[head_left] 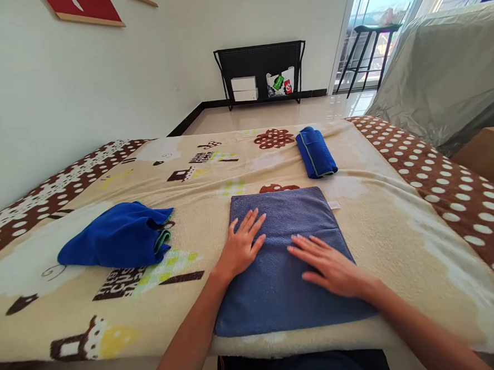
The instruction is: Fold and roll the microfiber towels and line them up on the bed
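A cream fleece blanket (pixel 401 237), printed with brown polka-dot borders and small cartoon houses, covers the whole flat surface in front of the person. Beyond it on the right stands a bulky piece of furniture under a grey dust sheet (pixel 441 72), and a black metal shelf (pixel 260 61) stands against the far wall. A slate-blue rectangular terry towel (pixel 290 210) lies spread flat on the blanket's near middle, its near edge at the blanket's front edge. To its left, apart from it, sits a crumpled bright-blue microfibre cloth with green trim (pixel 112 238). A rolled bright-blue towel (pixel 315 152) lies farther back, just right of centre. The left hand (pixel 240 247) lies palm-down on the slate-blue towel's left edge with fingers spread, gripping nothing. The right hand (pixel 329 266) rests flat on the towel's middle, fingers straight, also holding nothing.
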Tool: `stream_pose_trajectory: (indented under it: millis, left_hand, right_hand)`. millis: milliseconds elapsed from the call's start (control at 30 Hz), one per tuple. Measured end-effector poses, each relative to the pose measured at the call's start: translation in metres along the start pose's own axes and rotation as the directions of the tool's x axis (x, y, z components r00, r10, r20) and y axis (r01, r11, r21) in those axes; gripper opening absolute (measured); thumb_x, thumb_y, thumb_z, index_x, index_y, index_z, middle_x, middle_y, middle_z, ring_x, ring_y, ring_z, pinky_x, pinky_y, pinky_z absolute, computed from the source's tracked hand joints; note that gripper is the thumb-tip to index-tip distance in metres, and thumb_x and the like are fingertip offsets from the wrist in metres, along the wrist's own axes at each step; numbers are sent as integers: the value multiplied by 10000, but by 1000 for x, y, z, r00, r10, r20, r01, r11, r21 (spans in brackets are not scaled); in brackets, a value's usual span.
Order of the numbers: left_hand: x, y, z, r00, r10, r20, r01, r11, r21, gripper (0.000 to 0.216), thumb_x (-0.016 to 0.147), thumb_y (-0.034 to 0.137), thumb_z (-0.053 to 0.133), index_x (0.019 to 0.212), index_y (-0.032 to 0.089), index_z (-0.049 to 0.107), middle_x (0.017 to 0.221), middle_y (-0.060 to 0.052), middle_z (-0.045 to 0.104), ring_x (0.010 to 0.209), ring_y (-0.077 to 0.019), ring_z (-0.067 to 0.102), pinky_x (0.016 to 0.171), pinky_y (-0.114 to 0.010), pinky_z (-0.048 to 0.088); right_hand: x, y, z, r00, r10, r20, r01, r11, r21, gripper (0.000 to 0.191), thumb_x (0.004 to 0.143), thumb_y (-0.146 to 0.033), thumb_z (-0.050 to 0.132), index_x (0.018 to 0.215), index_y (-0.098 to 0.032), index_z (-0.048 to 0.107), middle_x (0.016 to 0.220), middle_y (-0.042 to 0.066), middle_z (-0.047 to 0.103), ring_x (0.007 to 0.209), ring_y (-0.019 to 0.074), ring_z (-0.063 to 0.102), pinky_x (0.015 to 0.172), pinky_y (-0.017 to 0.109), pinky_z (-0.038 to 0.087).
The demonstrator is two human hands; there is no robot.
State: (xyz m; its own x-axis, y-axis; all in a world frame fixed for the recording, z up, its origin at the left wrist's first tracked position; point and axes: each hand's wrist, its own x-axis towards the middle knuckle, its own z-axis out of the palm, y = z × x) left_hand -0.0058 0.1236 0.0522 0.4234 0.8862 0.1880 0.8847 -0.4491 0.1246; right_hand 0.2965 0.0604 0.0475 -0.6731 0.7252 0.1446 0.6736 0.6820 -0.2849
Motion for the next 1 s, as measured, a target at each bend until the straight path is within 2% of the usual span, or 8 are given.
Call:
stream_pose_trajectory:
  millis: [100,233,333,500,600,733,900,1000]
  left_hand:
    - [-8,-3,6,996,29,81,-29,1000,-4,542,1018,515,354,1541,402,267,1630,23,285,1501,-174,275,1223,-447,214]
    - [-6,-9,8,996,-24,83,23,1000,21,532,1028,488,334,1542,360,292,1635,-28,266,1510,-242,254,1204,-574,208]
    - [-17,11,1,997,-12,73,9,999,41,504,1034,383,352,1533,311,337,1616,-77,307,1496,-272,290,1205,-637,115]
    - [-64,68,-7,951,286,118,-287,958,-14,582,1017,292,379,1574,251,215,1630,-52,276,1501,-214,280,1212,-490,254]
    - [-90,82,-8,953,292,85,-292,956,-10,617,1010,361,411,1576,220,209,1613,-83,312,1481,-236,326,1186,-480,308]
    - [-125,70,-7,982,185,48,-189,977,102,654,983,405,458,1573,241,229,1598,-74,348,1457,-251,373,1154,-481,354]
    - [-179,42,6,992,98,-80,-79,973,219,649,941,388,502,1546,223,333,1566,-82,405,1455,-283,373,1180,-502,294]
    - [-204,26,11,984,143,-106,-125,979,161,631,918,292,536,1524,219,376,1508,-84,494,1428,-278,420,1206,-494,261]
  right_hand:
    - [-32,-29,11,995,-74,71,75,997,-8,654,1001,-494,437,1577,-333,173,1638,11,173,1512,223,191,1239,503,209]
    - [-74,-39,8,995,-83,63,84,996,-21,729,964,-513,510,1578,-316,170,1620,17,223,1495,237,239,1227,495,258]
    - [-93,-45,-1,995,-77,63,77,997,6,711,950,-473,552,1567,-302,243,1578,16,325,1464,227,318,1209,458,327]
    - [-62,-76,7,994,-32,-104,29,999,-23,581,969,-312,524,1527,-269,367,1543,17,390,1449,211,353,1191,430,381]
    - [-24,-95,25,979,27,-200,-40,997,-65,640,970,-336,513,1554,-184,299,1569,87,334,1460,242,336,1165,466,412]
    - [-18,-100,42,987,-34,-159,-1,977,-214,699,970,-457,495,1569,-188,256,1586,85,301,1459,258,342,1114,484,456]
    - [-86,-78,48,982,27,-188,-93,932,-351,704,935,-485,531,1550,-209,329,1575,47,355,1456,240,353,1216,440,296]
    - [-129,-60,48,970,107,-217,-174,931,-320,722,904,-415,579,1543,-176,343,1546,66,410,1445,252,373,1249,436,210]
